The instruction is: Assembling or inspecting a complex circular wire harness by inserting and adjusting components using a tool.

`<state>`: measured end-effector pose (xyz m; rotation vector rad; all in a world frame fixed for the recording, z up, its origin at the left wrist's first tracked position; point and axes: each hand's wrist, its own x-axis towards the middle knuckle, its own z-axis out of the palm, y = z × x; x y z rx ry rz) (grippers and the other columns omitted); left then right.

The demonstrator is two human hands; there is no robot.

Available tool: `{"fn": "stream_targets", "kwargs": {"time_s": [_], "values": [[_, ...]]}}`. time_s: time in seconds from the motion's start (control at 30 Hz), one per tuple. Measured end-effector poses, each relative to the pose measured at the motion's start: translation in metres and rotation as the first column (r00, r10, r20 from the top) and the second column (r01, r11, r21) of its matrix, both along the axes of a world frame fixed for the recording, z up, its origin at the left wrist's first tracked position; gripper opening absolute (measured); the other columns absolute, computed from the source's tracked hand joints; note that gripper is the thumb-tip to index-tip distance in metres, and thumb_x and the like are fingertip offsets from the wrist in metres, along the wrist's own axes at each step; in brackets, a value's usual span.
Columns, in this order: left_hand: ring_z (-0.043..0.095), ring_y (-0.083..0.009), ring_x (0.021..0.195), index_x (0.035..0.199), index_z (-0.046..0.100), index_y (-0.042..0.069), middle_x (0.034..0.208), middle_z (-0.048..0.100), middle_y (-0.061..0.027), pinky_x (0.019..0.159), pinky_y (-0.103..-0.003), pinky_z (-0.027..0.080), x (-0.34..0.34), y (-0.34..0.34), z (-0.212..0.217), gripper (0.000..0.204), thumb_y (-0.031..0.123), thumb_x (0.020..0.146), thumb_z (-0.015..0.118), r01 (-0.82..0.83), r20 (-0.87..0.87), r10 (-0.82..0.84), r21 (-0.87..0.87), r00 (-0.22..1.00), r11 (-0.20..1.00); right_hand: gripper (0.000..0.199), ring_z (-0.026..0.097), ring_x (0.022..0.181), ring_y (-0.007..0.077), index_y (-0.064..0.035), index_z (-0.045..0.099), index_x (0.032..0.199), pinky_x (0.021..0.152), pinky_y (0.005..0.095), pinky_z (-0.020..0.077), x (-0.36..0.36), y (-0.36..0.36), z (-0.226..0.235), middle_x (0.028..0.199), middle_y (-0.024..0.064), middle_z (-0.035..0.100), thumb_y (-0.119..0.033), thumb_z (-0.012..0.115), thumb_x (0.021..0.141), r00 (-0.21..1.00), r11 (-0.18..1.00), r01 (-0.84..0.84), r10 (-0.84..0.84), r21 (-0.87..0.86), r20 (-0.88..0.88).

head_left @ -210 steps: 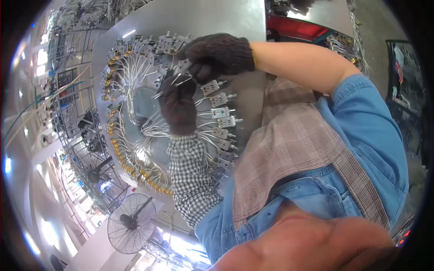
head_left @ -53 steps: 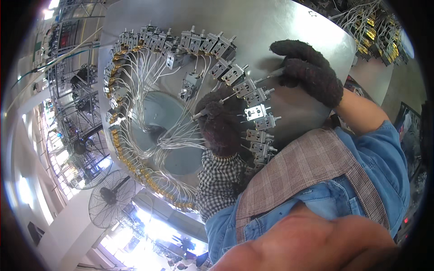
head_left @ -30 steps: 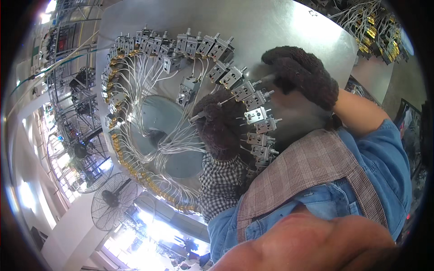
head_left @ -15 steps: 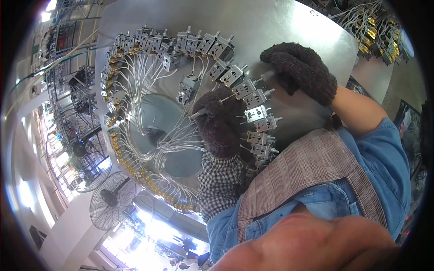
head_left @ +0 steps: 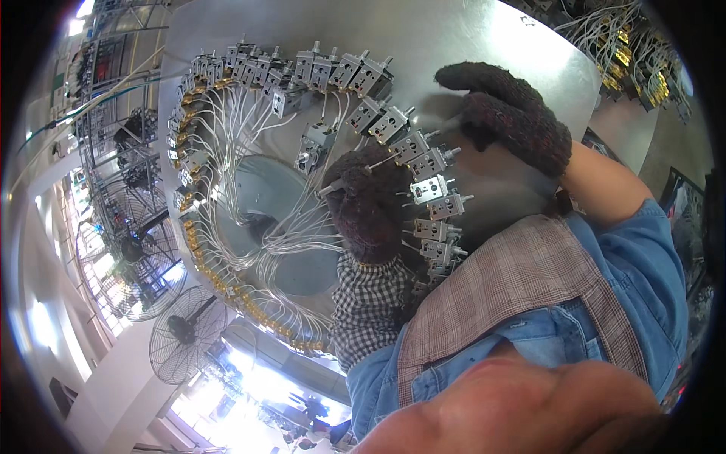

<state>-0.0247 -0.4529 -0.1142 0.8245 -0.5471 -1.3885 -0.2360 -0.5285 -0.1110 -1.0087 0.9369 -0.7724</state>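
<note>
A bare metal desk (head_left: 454,45) filled the middle of the view. At about eight o'clock stood two round fans (head_left: 185,333) with wire guards, one above the other. Bright window light (head_left: 249,378) glared at seven o'clock. Metal racks (head_left: 113,98) rose at ten o'clock. At two o'clock a heap of wired parts (head_left: 635,60) lay on another surface.

Ring of small grey switch blocks (head_left: 355,72) with metal terminals, set edge to edge around a round metal plate (head_left: 484,45) on the bench. White wires (head_left: 249,151) fan inward from the blocks toward the centre. One loose block (head_left: 316,144) lies inside the ring, tilted, just beside the upper arc.
</note>
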Motion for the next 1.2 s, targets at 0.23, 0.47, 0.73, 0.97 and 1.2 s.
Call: {"fn": "stream_targets", "kwargs": {"time_s": [0.23,0.47,0.73,0.97,1.2], "values": [[0.059,-0.0216,0.078,0.081,0.055,0.008,0.098,0.060,-0.0121,0.054,-0.028,0.046,-0.002,-0.001,0.001,0.014,0.017,0.077,0.066,-0.022,0.010,0.021,0.037,1.000,0.999,0.031,0.054,0.063,0.0106,-0.0074,0.055,0.114,0.053,0.0236,0.0452,-0.007,-0.004,-0.003,0.075,0.0058,0.057,-0.024,0.052,0.088,0.994,0.995,-0.077,0.082,0.062,-0.077],[0.059,-0.0208,0.076,0.080,0.055,0.008,0.097,0.060,-0.0119,0.055,-0.029,0.047,0.000,-0.002,-0.002,0.012,0.014,0.077,0.065,0.013,-0.055,-0.016,-0.042,0.998,0.999,0.032,0.053,0.061,0.0099,-0.0066,0.055,0.114,0.053,0.0237,0.0450,-0.004,0.000,-0.006,0.075,0.0053,0.057,-0.026,0.049,0.090,0.997,0.981,-0.035,0.022,-0.190,-0.069],[0.057,-0.0187,0.073,0.078,0.054,0.007,0.092,0.060,-0.0114,0.054,-0.028,0.045,0.000,-0.003,0.000,0.011,0.013,0.078,0.063,0.024,-0.002,-0.024,0.003,1.000,1.000,0.033,0.054,0.067,0.0103,-0.0078,0.052,0.119,0.060,0.0242,0.0461,-0.008,-0.003,0.002,0.079,0.0046,0.058,-0.023,0.049,0.090,0.995,0.995,-0.096,0.096,0.009,-0.009],[0.056,-0.0167,0.069,0.086,0.053,0.006,0.091,0.059,-0.0109,0.052,-0.027,0.043,-0.001,-0.003,-0.002,0.011,0.012,0.080,0.061,0.042,-0.011,-0.042,-0.024,0.999,0.999,0.031,0.055,0.069,0.0080,-0.0055,0.052,0.118,0.055,0.0205,0.0446,-0.003,-0.001,-0.006,0.086,0.0062,0.063,-0.020,0.049,0.090,0.996,0.986,-0.003,0.018,-0.165,0.086],[0.055,-0.0164,0.070,0.094,0.053,0.006,0.093,0.059,-0.0098,0.054,-0.027,0.045,-0.003,-0.001,0.000,0.012,0.012,0.084,0.057,-0.018,0.007,0.018,0.039,1.000,0.999,0.033,0.051,0.053,0.0064,-0.0046,0.056,0.109,0.043,0.0195,0.0420,0.000,-0.005,0.007,0.078,0.0047,0.064,-0.029,0.048,0.089,0.993,0.994,-0.057,0.066,0.095,-0.098]]}}
